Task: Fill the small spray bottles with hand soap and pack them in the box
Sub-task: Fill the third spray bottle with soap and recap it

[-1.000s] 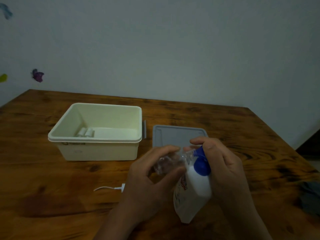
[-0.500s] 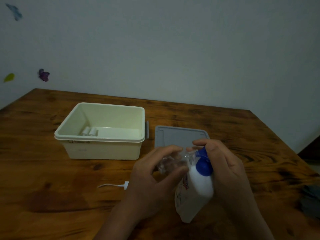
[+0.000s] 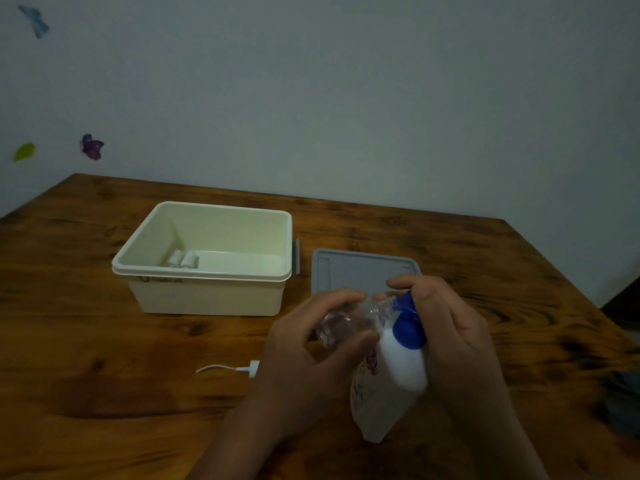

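Left hand (image 3: pixel 304 355) clamped round clear spray bottle (image 3: pixel 341 323) — right hand (image 3: pixel 446 334) gripping soap bottle (image 3: pixel 391 382), blue nozzle tipped against it.

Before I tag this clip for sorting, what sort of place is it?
Probably a room at home: a wooden table against a plain wall with butterfly stickers, and a charging cable lying loose.

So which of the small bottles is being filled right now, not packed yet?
The clear small bottle gripped in the left hand, held against the blue pump of the soap bottle. The other two white pieces lie inside the cream box.
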Demonstrator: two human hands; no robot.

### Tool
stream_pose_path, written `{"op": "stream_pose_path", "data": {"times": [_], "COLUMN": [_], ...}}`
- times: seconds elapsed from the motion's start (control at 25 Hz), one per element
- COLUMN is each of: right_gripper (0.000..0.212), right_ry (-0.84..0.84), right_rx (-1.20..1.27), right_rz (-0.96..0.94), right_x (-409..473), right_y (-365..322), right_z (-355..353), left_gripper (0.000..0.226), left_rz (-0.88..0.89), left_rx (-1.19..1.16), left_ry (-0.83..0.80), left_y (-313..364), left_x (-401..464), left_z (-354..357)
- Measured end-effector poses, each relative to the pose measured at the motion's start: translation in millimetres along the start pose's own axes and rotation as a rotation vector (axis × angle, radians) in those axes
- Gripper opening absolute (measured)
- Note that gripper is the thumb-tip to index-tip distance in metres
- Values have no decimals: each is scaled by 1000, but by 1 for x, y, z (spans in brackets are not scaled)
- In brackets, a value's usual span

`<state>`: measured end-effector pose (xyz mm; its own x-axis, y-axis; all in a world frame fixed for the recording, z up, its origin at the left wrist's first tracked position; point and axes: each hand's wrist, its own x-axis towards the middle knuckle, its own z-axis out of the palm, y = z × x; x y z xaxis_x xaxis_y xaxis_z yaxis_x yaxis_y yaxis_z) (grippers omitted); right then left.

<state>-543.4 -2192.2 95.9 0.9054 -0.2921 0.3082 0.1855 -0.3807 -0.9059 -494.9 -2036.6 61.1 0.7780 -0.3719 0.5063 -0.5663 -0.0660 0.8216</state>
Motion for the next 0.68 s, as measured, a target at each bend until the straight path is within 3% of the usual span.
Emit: {"op": "stream_pose_path", "data": {"times": [0.32,0.68], "right_gripper": [39,27], "right_ry": [48,46], "right_rx": [-31,6], "right_rz": [-25,-47], "right_x": [-5,-3], "right_y": [6,1], "right_z": [4,2], "left_gripper": [30,27], "left_rz": [-21,3], "left_rx": [-31,13], "left_ry": [-7,4], "left_y": [-3,-2], "left_x": [-3,-1], "left_z": [2,2]}}
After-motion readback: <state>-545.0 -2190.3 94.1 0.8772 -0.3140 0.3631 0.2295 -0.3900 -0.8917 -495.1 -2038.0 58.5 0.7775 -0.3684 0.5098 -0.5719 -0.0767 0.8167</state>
